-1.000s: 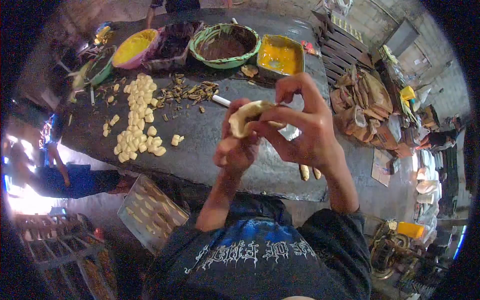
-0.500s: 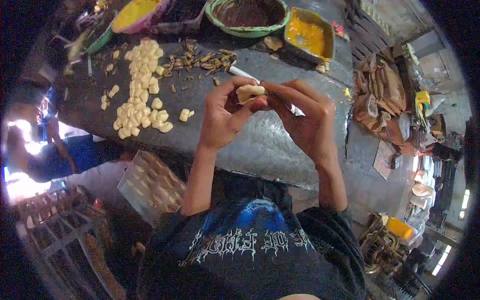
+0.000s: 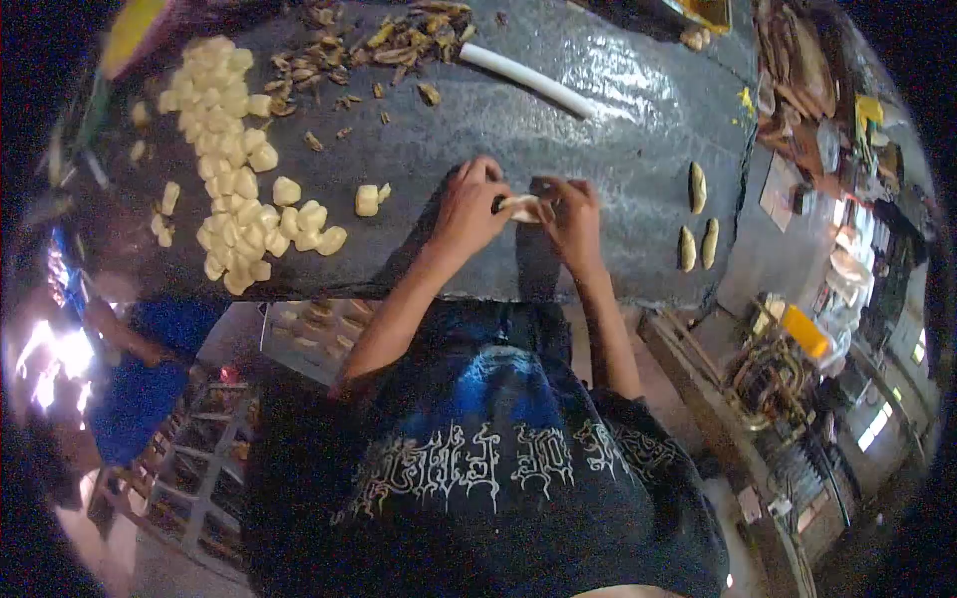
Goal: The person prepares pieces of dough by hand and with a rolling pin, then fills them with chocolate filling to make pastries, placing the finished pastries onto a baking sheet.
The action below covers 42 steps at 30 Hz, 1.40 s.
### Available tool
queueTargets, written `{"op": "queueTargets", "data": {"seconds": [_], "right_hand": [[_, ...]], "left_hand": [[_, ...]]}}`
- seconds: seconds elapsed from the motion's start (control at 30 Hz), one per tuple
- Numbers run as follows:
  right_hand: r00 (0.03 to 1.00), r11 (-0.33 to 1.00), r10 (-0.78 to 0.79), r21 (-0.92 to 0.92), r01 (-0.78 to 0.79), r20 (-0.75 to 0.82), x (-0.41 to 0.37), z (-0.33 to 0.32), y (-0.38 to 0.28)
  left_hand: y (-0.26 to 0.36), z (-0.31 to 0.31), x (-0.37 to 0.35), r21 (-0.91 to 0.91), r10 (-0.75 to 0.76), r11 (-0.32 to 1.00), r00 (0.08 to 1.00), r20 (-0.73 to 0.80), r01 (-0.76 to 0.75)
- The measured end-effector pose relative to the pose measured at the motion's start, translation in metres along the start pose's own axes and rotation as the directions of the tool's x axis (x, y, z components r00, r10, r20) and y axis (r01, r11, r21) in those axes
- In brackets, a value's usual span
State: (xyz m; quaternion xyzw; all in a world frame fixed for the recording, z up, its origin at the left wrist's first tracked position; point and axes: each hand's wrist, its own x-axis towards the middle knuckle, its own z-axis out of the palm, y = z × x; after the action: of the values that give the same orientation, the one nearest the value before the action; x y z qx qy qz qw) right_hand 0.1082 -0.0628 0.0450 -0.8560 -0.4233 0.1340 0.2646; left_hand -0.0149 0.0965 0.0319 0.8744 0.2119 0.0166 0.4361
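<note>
A pale piece of dough is pinched between my two hands, just above the dark table top. My left hand grips its left end with curled fingers, and a dark spot shows there. At the other end, the fingers of my right hand are closed on the dough. A small dough lump lies to the left of my left hand. Further left is a large heap of dough lumps. Beyond my hands rests a smooth white rod.
Brown strips of filling are scattered at the back. Three elongated dough pieces lie at the right. Part of an orange-filled tray shows at the top. Below the table's left edge is a tray; a person in blue is beside it.
My hands have lowered toward the table, and the dough between them looks longer and less cupped. My view has shifted; the white rod and the dough pieces at the right now show fully.
</note>
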Motion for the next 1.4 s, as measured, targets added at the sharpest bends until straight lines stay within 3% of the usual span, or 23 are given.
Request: {"op": "queueTargets", "data": {"seconds": [0.07,0.13,0.17,0.23,0.33,0.43,0.47,0.53,0.6,0.63,0.67,0.7,0.77,0.8,0.87,0.9,0.97,1.13,1.3,1.4], "right_hand": [[0.989,0.996,0.072,-0.047,-0.079,-0.13,-0.002,0.006,0.005],[0.953,0.993,0.098,-0.036,-0.113,-0.287,0.003,0.004,0.002],[0.96,0.986,0.133,-0.067,-0.153,-0.245,0.002,0.006,0.003],[0.966,0.965,0.199,-0.138,-0.222,-0.165,-0.001,0.008,0.007],[0.966,0.958,0.253,-0.129,-0.258,-0.053,0.004,-0.003,0.013],[0.929,0.943,0.33,-0.019,-0.331,0.165,0.02,-0.013,0.037],[0.975,0.975,0.22,0.012,-0.221,0.037,0.034,-0.014,0.044],[0.977,0.998,-0.011,0.056,0.024,-0.212,0.069,-0.019,0.045],[0.951,0.94,-0.249,-0.282,0.191,-0.185,0.109,-0.019,0.026],[0.912,0.9,-0.374,-0.301,0.315,-0.166,0.122,-0.014,0.021],[0.898,0.84,-0.43,-0.405,0.36,-0.093,0.133,0.001,0.039],[0.879,0.766,-0.476,-0.502,0.402,-0.023,0.137,0.012,0.056],[0.929,0.865,-0.356,-0.341,0.369,0.103,0.129,0.002,0.053],[0.94,0.906,-0.291,-0.265,0.331,0.177,0.117,-0.004,0.05],[0.922,0.91,-0.384,-0.145,0.388,0.052,0.066,-0.013,0.052],[0.864,0.86,-0.499,-0.162,0.484,-0.068,0.043,-0.011,0.058],[0.915,0.917,-0.398,-0.008,0.399,0.067,0.005,-0.022,0.05],[0.889,0.88,-0.45,-0.127,0.457,0.077,-0.022,-0.006,0.046],[0.919,0.903,-0.384,-0.171,0.394,0.09,-0.034,-0.006,0.027],[0.97,0.96,-0.206,-0.168,0.226,0.129,-0.029,0.007,0.024]], "left_hand": [[-0.004,0.007,0.005,0.023,0.056,0.998,0.993,-0.1,-0.053],[0.005,0.007,0.005,-0.167,-0.062,0.986,0.977,-0.205,0.027],[0.009,0.004,0.007,-0.256,-0.123,0.965,0.96,-0.252,0.056],[0.002,0.007,0.007,-0.174,-0.071,0.984,0.976,-0.207,0.034],[0.001,0.012,0.012,-0.177,-0.078,0.984,0.969,-0.234,0.037],[0.005,0.011,0.011,-0.148,-0.09,0.987,0.971,-0.221,0.058],[0.001,0.013,0.013,-0.15,-0.084,0.987,0.971,-0.223,0.051],[-0.012,0.02,0.014,-0.09,-0.028,0.996,0.956,-0.292,0.002],[-0.015,0.016,0.017,-0.297,-0.159,0.951,0.956,-0.246,0.082],[-0.016,0.016,0.016,-0.398,-0.212,0.911,0.953,-0.217,0.112],[-0.018,0.022,0.014,-0.497,-0.256,0.864,0.92,-0.297,0.08],[-0.009,0.02,0.004,-0.424,-0.24,0.904,0.888,-0.392,0.057],[0.012,-0.001,-0.012,-0.249,-0.173,0.968,0.806,-0.566,0.033],[0.017,0.0,-0.018,-0.205,-0.087,0.976,0.744,-0.663,-0.068],[0.02,0.013,-0.03,-0.025,0.013,0.998,0.652,-0.758,-0.049],[0.02,0.018,-0.033,0.067,0.072,0.997,0.606,-0.792,-0.031],[0.031,0.023,-0.038,0.223,0.146,0.975,0.695,-0.704,0.022],[0.021,0.05,-0.031,0.458,0.238,0.889,0.863,-0.445,-0.009],[0.01,0.056,-0.028,0.461,0.186,0.887,0.912,-0.367,0.005],[0.0,0.052,-0.016,0.448,0.181,0.894,0.925,-0.335,-0.013]]}}
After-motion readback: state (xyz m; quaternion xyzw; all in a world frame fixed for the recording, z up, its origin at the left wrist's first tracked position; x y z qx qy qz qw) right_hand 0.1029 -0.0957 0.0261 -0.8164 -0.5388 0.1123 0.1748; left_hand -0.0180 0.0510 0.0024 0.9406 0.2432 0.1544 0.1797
